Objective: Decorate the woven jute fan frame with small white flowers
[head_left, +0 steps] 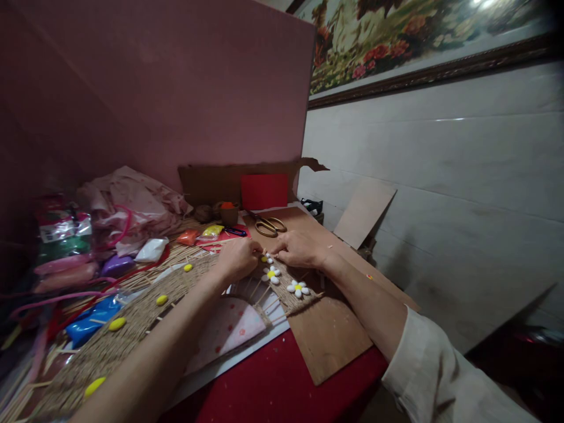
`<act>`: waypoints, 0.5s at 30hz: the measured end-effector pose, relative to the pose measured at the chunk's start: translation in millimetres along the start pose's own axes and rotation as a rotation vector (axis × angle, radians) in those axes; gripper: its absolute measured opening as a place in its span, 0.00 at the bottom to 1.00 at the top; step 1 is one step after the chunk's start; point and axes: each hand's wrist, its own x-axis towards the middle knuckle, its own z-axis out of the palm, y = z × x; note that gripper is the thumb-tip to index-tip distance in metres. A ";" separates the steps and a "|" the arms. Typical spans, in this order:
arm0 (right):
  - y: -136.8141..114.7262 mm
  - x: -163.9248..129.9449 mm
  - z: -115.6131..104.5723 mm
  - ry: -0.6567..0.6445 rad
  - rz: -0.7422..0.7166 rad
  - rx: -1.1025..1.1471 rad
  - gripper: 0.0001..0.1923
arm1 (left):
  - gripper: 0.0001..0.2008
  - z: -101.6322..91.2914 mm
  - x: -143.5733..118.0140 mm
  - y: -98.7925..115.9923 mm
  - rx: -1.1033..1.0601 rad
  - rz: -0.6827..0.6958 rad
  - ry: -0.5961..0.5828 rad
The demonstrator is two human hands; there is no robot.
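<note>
Left hand (238, 257) and right hand (296, 249), both curled, meet fingertip to fingertip over a small white-and-yellow flower (267, 258) on the woven straw fan (132, 317), which runs long toward lower left. Flower lies between them, equally near. Knuckles hide the pinch; cannot tell what either grips. Scissors (269, 225) beyond.

No legible text (labels perhaps blurred)

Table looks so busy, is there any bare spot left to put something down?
Yes: the brown board is bare right of the white flowers and below the right hand; the red tabletop near the front edge is bare too. Left of the left hand, clay packets crowd the woven mat.
</note>
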 end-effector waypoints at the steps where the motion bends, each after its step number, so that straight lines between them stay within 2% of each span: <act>1: 0.6 0.4 0.7 0.003 0.014 0.003 0.16 | 0.16 -0.2 0.0 0.3 0.000 0.000 0.001; 9: 0.6 3.2 4.9 -0.037 0.050 0.016 0.16 | 0.19 -0.7 -1.1 1.4 -0.002 0.014 -0.001; 15: 2.2 3.5 5.1 -0.011 0.074 0.010 0.16 | 0.19 -1.8 -1.5 1.7 -0.007 0.006 0.013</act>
